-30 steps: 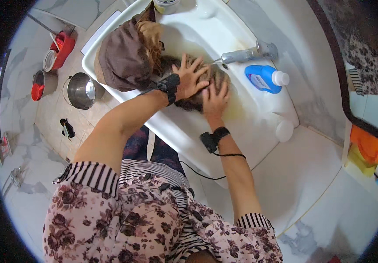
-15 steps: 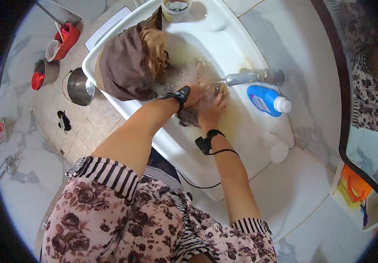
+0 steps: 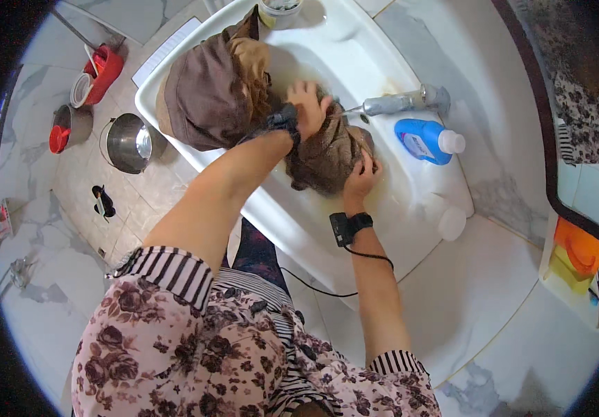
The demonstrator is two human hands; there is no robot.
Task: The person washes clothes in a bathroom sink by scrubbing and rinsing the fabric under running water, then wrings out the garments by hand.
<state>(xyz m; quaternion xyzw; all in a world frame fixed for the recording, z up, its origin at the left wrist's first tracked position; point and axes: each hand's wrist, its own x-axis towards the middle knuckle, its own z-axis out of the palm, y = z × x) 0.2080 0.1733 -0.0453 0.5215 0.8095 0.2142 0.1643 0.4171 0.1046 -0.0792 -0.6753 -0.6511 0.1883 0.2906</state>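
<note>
A soaked brown cloth (image 3: pixel 324 156) lies bunched in the basin of the white sink (image 3: pixel 299 243), under the tap (image 3: pixel 400 103), whose thin stream meets its upper edge. My left hand (image 3: pixel 305 113) rests at the cloth's left upper side, fingers stretched forward and thumb apart. On the cloth's lower right edge, my right hand (image 3: pixel 360 179) has its fingers and thumb closed round the fabric. Cloudy water surrounds the cloth. Dark bands with small devices circle both wrists. A second brown and tan garment (image 3: pixel 206 97) hangs over the sink's left rim, beside my left wrist.
Right of the tap stand a blue bottle (image 3: pixel 424 141) with a white cap and a white bottle (image 3: pixel 449 221). A small tub (image 3: pixel 280 12) sits on the far rim. Down left on the floor are a metal bucket (image 3: pixel 127 144) and a red container (image 3: pixel 105 75). A dark-framed mirror (image 3: pixel 546 139) hangs at right.
My hands were close together in foamy water, pressing on the mostly hidden cloth. Now they are apart, the left farther forward, and the cloth shows spread between them.
</note>
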